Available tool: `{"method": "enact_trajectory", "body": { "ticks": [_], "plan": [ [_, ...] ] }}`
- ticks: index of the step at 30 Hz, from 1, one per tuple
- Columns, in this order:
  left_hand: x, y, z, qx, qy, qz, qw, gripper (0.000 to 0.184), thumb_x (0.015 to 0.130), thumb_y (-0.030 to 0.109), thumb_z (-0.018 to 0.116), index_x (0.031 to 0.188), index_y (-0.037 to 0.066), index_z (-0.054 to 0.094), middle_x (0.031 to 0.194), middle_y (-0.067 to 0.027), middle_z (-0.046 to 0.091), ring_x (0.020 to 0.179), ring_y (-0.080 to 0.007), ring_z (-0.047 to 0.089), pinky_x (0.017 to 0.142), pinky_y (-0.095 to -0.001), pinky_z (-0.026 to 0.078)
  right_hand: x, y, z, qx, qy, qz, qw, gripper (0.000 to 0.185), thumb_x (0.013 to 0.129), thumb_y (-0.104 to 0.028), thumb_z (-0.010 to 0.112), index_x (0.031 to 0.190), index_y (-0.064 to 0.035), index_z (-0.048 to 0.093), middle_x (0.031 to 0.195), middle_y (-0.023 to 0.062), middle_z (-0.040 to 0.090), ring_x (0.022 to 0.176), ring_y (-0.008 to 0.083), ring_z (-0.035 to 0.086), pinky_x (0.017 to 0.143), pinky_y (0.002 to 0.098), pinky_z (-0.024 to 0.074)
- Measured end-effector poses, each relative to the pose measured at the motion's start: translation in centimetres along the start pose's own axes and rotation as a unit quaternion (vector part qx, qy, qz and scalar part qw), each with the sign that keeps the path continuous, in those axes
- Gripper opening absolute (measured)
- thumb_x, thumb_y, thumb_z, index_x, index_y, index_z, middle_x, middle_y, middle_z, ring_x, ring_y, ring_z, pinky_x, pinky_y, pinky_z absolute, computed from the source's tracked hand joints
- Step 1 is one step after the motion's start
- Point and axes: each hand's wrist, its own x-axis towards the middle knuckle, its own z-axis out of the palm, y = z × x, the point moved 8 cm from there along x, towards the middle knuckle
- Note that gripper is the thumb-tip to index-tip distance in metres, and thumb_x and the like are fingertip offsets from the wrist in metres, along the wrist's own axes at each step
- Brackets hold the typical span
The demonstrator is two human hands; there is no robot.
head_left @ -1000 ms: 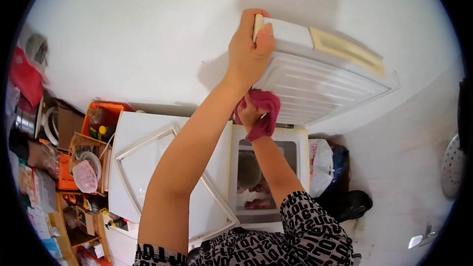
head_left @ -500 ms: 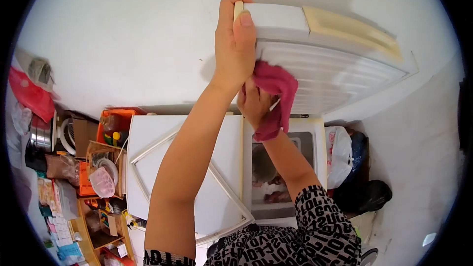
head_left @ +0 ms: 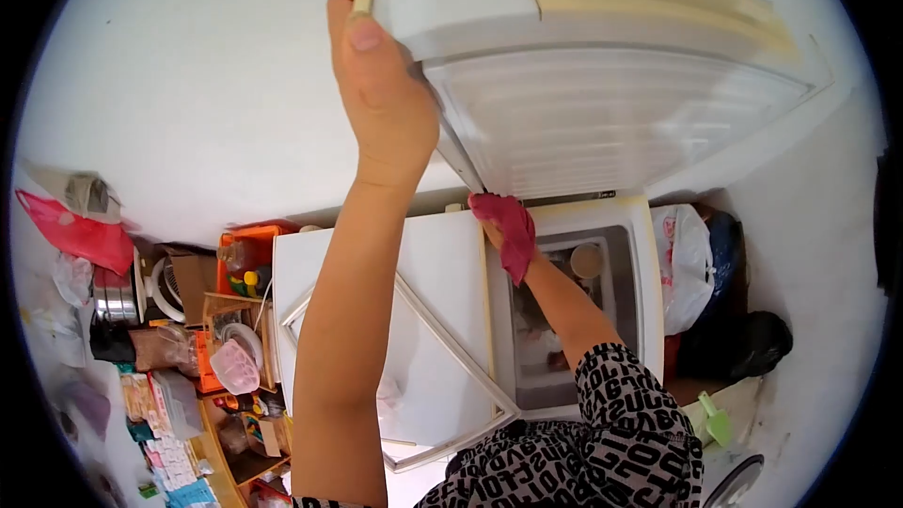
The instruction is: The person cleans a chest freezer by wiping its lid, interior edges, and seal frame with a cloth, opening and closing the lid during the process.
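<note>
A freezer stands in the middle, with its closed lid on the left and its open compartment on the right. A frame lies on the closed lid. The open lid rises at the compartment's far side, before the wall. A cloth is at the open lid's lower left corner, near the compartment's far left corner. Inside the compartment, a container sits toward the far side. Right of the freezer is a carrier bag; another bag lies nearer and farther right. Left of the freezer, a crate stands far, a basket nearer.
</note>
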Motion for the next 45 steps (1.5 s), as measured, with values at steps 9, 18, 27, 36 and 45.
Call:
{"method": "enact_trajectory", "body": {
  "ticks": [9, 18, 27, 36, 45],
  "plan": [
    [-0.1, 0.4, 0.1, -0.001, 0.003, -0.008, 1.0, 0.067, 0.089, 0.063, 0.033, 0.11, 0.001, 0.045, 0.096, -0.0062, 0.048, 0.09, -0.0146, 0.045, 0.081, -0.0264, 0.038, -2.6, 2.1, -0.6, -0.208, -0.095, -0.008, 0.974, 0.036, 0.084, -0.005, 0.055, 0.119, -0.0099, 0.059, 0.114, 0.0123, 0.062, 0.105, 0.0278, 0.059, 0.09, 0.0332, 0.0468],
    [0.0, 0.3, -0.2, 0.003, 0.002, 0.013, 1.0, 0.063, 0.091, 0.06, 0.031, 0.11, 0.001, 0.045, 0.095, -0.0058, 0.049, 0.088, -0.0143, 0.045, 0.081, -0.0263, 0.038, -2.0, -4.6, 0.3, 0.244, 0.332, 0.209, 0.887, 0.03, 0.077, 0.001, 0.067, 0.104, -0.0029, 0.055, 0.113, 0.01, 0.055, 0.097, 0.0208, 0.056, 0.088, 0.0329, 0.0452],
    [-0.1, -0.5, -1.1, 0.028, 0.027, 0.006, 0.999, 0.066, 0.086, 0.063, 0.035, 0.109, 0.003, 0.051, 0.098, -0.0071, 0.055, 0.095, -0.0191, 0.051, 0.086, -0.0314, 0.039, -5.1, 8.6, 5.9, 0.507, 0.485, 0.39, 0.597, 0.025, 0.08, 0.006, 0.059, 0.104, -0.002, 0.054, 0.099, 0.0078, 0.059, 0.087, 0.0238, 0.061, 0.072, 0.0366, 0.055],
    [0.1, -0.3, -0.5, 0.021, 0.017, 0.026, 0.999, 0.067, 0.086, 0.064, 0.035, 0.11, 0.004, 0.051, 0.1, -0.0076, 0.055, 0.097, -0.0187, 0.05, 0.087, -0.0316, 0.039, -1.1, 0.4, 4.6, 0.558, 0.418, 0.395, 0.597, 0.019, 0.08, 0.01, 0.054, 0.095, -0.0014, 0.056, 0.091, 0.0103, 0.06, 0.078, 0.0248, 0.063, 0.064, 0.036, 0.0558],
    [-0.1, 0.1, -0.6, 0.034, 0.007, 0.004, 0.999, 0.063, 0.089, 0.061, 0.034, 0.112, 0.004, 0.048, 0.102, -0.0074, 0.052, 0.098, -0.0182, 0.049, 0.089, -0.0302, 0.037, -3.1, 5.2, 4.2, 0.412, 0.449, 0.374, 0.699, 0.007, 0.085, 0.004, 0.056, 0.084, -0.0026, 0.057, 0.082, 0.0133, 0.063, 0.069, 0.0264, 0.064, 0.054, 0.0361, 0.0524]
  ]
}}
